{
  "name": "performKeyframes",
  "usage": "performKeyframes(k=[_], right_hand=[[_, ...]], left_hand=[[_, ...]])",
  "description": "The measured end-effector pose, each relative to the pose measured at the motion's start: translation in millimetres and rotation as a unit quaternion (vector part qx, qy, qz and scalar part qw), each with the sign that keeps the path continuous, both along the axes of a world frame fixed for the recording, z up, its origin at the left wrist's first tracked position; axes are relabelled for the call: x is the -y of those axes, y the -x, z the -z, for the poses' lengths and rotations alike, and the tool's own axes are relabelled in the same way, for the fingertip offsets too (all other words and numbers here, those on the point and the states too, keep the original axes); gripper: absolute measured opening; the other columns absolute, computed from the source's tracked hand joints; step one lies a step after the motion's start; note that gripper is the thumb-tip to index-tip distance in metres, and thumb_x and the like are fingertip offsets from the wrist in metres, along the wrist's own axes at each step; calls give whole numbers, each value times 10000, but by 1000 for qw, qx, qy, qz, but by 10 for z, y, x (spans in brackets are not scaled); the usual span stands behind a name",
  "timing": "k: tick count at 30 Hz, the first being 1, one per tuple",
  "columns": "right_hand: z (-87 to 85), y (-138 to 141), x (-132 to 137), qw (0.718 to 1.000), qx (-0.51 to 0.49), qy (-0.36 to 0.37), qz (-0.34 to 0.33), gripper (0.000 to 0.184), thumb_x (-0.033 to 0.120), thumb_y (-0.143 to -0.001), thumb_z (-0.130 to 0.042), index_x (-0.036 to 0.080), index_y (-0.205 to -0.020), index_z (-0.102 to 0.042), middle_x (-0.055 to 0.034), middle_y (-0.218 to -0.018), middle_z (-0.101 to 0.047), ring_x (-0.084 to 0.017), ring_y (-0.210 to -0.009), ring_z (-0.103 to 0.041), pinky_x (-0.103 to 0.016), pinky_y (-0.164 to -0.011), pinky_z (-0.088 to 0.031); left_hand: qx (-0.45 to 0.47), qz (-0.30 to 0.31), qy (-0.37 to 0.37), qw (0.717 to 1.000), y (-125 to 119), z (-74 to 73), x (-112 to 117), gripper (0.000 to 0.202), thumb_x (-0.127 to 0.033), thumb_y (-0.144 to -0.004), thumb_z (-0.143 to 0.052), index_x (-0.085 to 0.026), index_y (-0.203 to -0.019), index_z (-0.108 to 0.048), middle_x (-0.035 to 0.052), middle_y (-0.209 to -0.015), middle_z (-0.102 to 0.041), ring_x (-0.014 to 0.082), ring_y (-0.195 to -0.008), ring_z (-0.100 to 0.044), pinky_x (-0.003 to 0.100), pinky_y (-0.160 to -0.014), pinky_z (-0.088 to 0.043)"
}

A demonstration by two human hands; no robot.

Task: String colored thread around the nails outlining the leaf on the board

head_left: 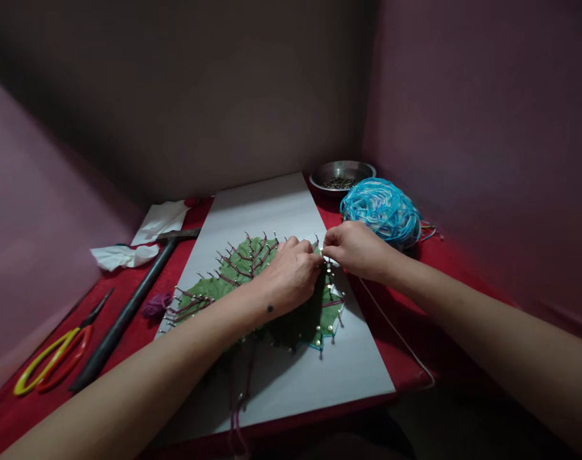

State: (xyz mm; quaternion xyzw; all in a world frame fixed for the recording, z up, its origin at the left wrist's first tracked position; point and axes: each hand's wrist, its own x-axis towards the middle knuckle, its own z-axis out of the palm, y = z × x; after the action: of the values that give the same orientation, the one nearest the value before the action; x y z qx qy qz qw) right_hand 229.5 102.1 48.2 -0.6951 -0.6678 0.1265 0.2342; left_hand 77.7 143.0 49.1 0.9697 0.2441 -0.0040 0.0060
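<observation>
On the red surface point(467, 287), left: one pair of scissors point(85, 324), two white papers point(163, 220), one hammer point(133, 303), one purple yarn ball point(156, 306). In the middle, one white board point(266, 191) bears one green leaf point(245, 263), nail-ringed, purple-threaded, blue-edged near right. The left hand's point(295, 271) fingers bend over it, their grip hidden. Far right, one steel bowl point(314, 183) contains many nails point(338, 183). The right hand's point(360, 249) fingers pinch one pale strand point(400, 336) beside one blue-and-white yarn ball point(381, 211).

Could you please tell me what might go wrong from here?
The pale strand running below the right hand might snag at the red cloth's edge if pulled. The left hand, low among protruding nails, could get scratched. The blue yarn ball, close beside the steel bowl, might nudge it if tugged.
</observation>
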Motion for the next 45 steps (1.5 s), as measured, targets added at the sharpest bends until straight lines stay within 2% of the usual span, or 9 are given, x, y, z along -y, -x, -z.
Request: performKeyframes(k=[3,7,12,15,18,25,31,37,45], right_hand=[[37,-38,83,998,-21,-22,-55,151,127,-748,-561,153,-689,-697,-37,-612,-641,-113,-560,-514,-240,-549,-331],[237,-189,175,991,-6,-74,-109,176,155,-798,-533,174,-775,-707,-27,-651,-667,-114,-582,-547,-236,-575,-348],[457,-306,254,959,194,-136,-158,265,143,-868,-446,180,-943,-697,-58,-732,-677,-142,-635,-554,-269,-537,-276],[464,-285,303,921,310,-148,-181,279,135,-894,-416,138,-1014,-667,-73,-712,-651,-161,-631,-535,-300,-527,-231],[469,-275,337,908,344,-145,-192,264,127,-884,-446,123,-1067,-636,-67,-720,-647,-160,-621,-526,-304,-518,-210],[567,-332,360,915,305,-193,-181,303,113,-890,-413,175,-1108,-615,-24,-659,-613,-124,-576,-478,-294,-505,-190],[502,-282,366,926,300,-139,-184,276,116,-870,-437,158,-1050,-641,-38,-682,-625,-132,-579,-493,-299,-499,-177],[529,-330,346,946,241,-143,-160,328,123,-865,-435,248,-1080,-648,-14,-705,-651,-120,-605,-515,-283,-503,-184],[481,-298,367,936,277,-130,-175,286,105,-851,-444,196,-1013,-661,-33,-683,-628,-124,-589,-507,-289,-499,-166]], left_hand=[[5,-1,12,1000,16,4,-13,301,-203,-891,-386,-206,-966,-678,77,-862,-566,204,-812,-426,369,-792,-364],[10,-9,14,1000,28,-9,-17,289,-223,-886,-418,-213,-1011,-678,85,-901,-573,220,-858,-426,379,-805,-370],[27,-9,17,999,22,-33,-4,303,-214,-894,-420,-214,-1089,-652,85,-924,-578,213,-865,-426,373,-817,-372],[27,-6,16,1000,15,-37,-1,309,-209,-902,-405,-228,-1067,-665,82,-922,-577,211,-856,-425,377,-823,-366],[17,-10,15,1000,9,-34,-5,307,-221,-903,-410,-243,-1066,-669,79,-903,-574,213,-850,-423,376,-817,-361],[-9,-29,34,999,-34,-23,-39,293,-250,-896,-426,-261,-1011,-695,77,-884,-569,203,-831,-429,358,-793,-356],[-9,-7,5,1000,-33,22,-56,280,-268,-891,-428,-259,-924,-707,73,-893,-584,226,-853,-426,377,-749,-332],[7,4,20,1000,22,1,-73,284,-273,-888,-452,-292,-1076,-664,68,-903,-573,213,-846,-428,383,-808,-351],[-6,-5,72,997,10,-33,-93,297,-253,-890,-467,-291,-1119,-652,62,-934,-555,186,-838,-451,370,-862,-365]])
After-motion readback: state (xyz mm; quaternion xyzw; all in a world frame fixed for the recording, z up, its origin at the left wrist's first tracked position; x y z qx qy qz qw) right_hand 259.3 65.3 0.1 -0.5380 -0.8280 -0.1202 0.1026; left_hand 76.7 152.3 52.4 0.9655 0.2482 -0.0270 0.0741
